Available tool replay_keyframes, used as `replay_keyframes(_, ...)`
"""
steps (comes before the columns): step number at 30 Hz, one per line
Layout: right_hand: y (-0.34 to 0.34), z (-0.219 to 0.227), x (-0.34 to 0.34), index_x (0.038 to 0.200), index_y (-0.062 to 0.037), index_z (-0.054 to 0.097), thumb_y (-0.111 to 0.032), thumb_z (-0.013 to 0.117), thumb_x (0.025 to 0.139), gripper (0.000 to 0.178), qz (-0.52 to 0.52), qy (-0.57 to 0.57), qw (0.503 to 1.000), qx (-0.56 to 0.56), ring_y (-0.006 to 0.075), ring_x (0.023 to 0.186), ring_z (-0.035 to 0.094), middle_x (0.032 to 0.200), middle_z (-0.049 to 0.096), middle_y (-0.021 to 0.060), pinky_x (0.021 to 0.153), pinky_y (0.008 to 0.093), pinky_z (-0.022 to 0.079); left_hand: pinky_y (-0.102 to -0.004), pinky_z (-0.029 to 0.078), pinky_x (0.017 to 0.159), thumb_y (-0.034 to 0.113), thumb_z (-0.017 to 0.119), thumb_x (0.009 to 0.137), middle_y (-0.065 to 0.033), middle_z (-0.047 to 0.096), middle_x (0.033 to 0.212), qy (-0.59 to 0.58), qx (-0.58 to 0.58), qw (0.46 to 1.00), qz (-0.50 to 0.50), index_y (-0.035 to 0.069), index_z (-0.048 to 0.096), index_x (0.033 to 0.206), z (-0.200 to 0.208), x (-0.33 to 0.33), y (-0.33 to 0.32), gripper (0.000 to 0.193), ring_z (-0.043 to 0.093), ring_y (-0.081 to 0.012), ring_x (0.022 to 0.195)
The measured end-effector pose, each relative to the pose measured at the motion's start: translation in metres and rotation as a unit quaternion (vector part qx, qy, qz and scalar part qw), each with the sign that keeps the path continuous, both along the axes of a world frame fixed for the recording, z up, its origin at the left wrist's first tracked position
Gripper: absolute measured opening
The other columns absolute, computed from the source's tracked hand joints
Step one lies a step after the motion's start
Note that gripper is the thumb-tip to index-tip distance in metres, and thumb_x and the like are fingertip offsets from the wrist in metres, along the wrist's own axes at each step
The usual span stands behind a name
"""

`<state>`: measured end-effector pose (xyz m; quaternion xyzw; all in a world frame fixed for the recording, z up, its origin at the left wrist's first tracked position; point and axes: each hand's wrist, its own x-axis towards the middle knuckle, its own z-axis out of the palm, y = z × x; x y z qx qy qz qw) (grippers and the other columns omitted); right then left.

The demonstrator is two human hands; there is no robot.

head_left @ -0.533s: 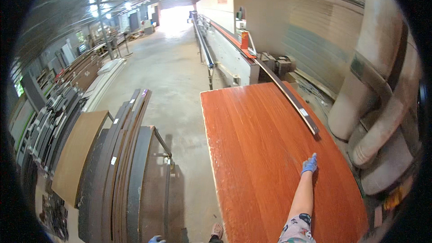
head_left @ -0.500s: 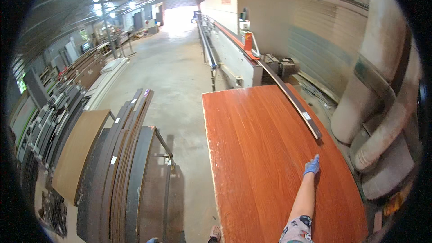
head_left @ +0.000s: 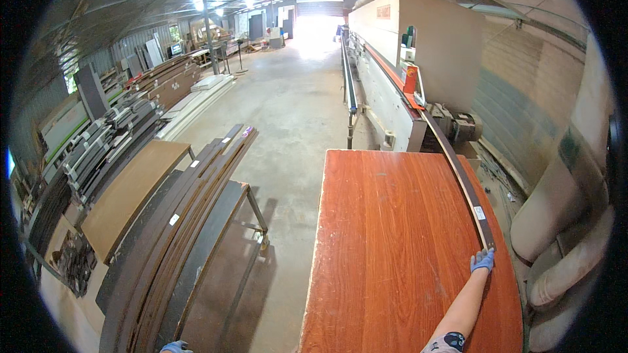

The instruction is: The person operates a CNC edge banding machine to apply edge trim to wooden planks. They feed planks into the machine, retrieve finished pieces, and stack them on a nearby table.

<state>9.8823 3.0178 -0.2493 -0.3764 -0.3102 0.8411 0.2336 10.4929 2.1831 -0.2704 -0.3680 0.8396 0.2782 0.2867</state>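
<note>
A long, narrow dark-brown board [head_left: 463, 180] lies along the right side of a red wood-grain tabletop [head_left: 392, 222]. Its far end meets the large beige machine [head_left: 418, 33] beside an orange guard [head_left: 410, 80]; a white label sits near its close end. Against that near end rest the fingertips of my right hand [head_left: 483, 260], in a blue glove, its fingers stretched and not wrapped round the board. Only part of my blue-gloved left hand [head_left: 175, 348] shows at the lower edge, beside a stack of similar brown boards [head_left: 176, 222]; its fingers are mostly cut off.
A dark bench [head_left: 216, 242] carries the stacked boards on my left, with a tan panel [head_left: 134, 196] beyond it. Concrete floor [head_left: 281, 124] runs between bench and red table. Thick ducts [head_left: 562, 202] stand at the right, and a roller rail [head_left: 348, 78] runs along the machine.
My view has swung left. My right hand, apart from the brown board before, now touches its near end. My left hand shows near the board stack instead of lower middle.
</note>
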Motion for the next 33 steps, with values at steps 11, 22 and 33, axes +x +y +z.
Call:
replay_keyframes(11, -0.028, 0.015, 0.002, 0.086, -0.0138, 0.06, -0.05, 0.068, 0.082, 0.037, 0.068, 0.143, 0.987, -0.024, 0.0165, 0.071, 0.061, 0.073, 0.06, -0.0025, 0.072, 0.0403, 0.052, -0.0355, 0.042, 0.102, 0.052, 0.067, 0.08, -0.012, 0.055, 0.133, -0.042, 0.013, 0.999, -0.012, 0.005, 0.046, 0.136, 0.012, -0.075, -0.005, 0.076, 0.052, -0.027, 0.123)
replay_keyframes(22, -0.281, 0.017, 0.262, 0.071, -0.008, 0.055, -0.014, 0.068, 0.07, 0.014, 0.307, 0.071, 0.934, 0.171, 0.017, 0.056, 0.058, 0.065, 0.06, 0.0088, 0.054, 0.0316, 0.049, -0.0343, 0.042, 0.101, 0.034, 0.066, 0.089, -0.0148, 0.056, 0.13, 0.232, 0.231, 0.943, -0.063, 0.003, 0.05, 0.132, 0.049, -0.216, 0.101, 0.056, 0.054, -0.022, 0.118)
replay_keyframes(33, -0.358, 0.13, 0.496, 0.096, -0.0086, 0.059, -0.019, 0.068, 0.082, 0.02, 0.39, -0.008, 0.909, 0.147, 0.0144, 0.073, 0.06, 0.083, 0.064, 0.0033, 0.067, 0.0277, 0.05, -0.0324, 0.042, 0.057, 0.042, 0.061, 0.089, -0.0018, 0.064, 0.078, 0.08, 0.614, 0.782, 0.068, 0.01, 0.065, 0.095, 0.063, -0.432, 0.394, 0.033, 0.054, -0.0137, 0.062)
